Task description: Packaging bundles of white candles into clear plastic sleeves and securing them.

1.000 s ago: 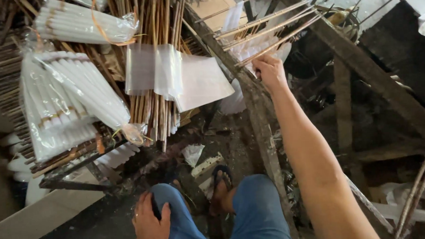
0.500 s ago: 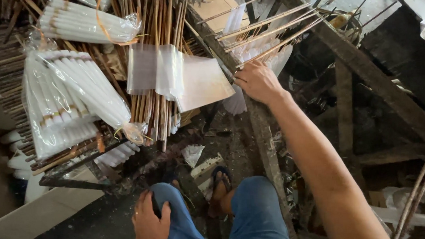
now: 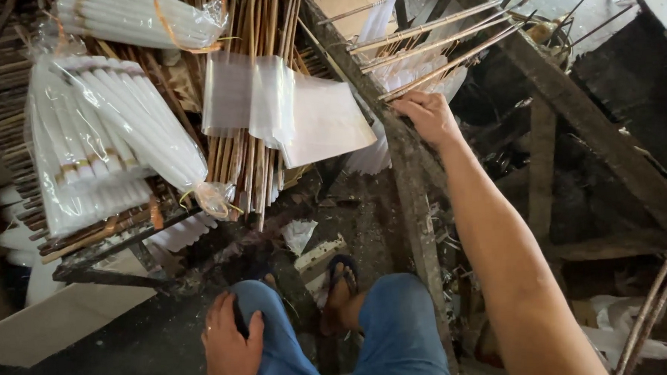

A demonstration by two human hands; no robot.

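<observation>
Nearest, at the lap: left hand (image 3: pixel 232 349) lies flat on the left knee of the blue trousers (image 3: pixel 355 336), fingers loosely spread, holding nothing; it has not moved in the last second.
Foot: a sandal (image 3: pixel 341 281) shows between the knees on the dark, littered floor (image 3: pixel 167 337).
Right hand: right hand (image 3: pixel 429 116) is stretched out at arm's length, fingers curled down over the near ends of the sticks (image 3: pixel 436 52); the fingertips are hidden, so how tight the hold is cannot be told.
Change: a second ago this hand was open and reaching higher among the sticks; now it has drawn back a little and closed, so the sticks look gathered under its hold.
Sticks: thin bamboo-coloured rods, fanning up and to the right from the hand, resting across a slanted wooden beam (image 3: pixel 417 206).
Left of the hand: clear plastic sleeves (image 3: pixel 285 107) hang over a row of upright sticks.
Further left: bags of white candles (image 3: pixel 106 137) lie on a slatted rack (image 3: pixel 0 97), one more bag (image 3: pixel 139 20) above them.
Surface: rough timber frame, grimy and wax-marked.
Room: a cramped, dim workshop; pale cardboard (image 3: pixel 62 319) at the lower left, dark clutter beyond the beams on the right.
</observation>
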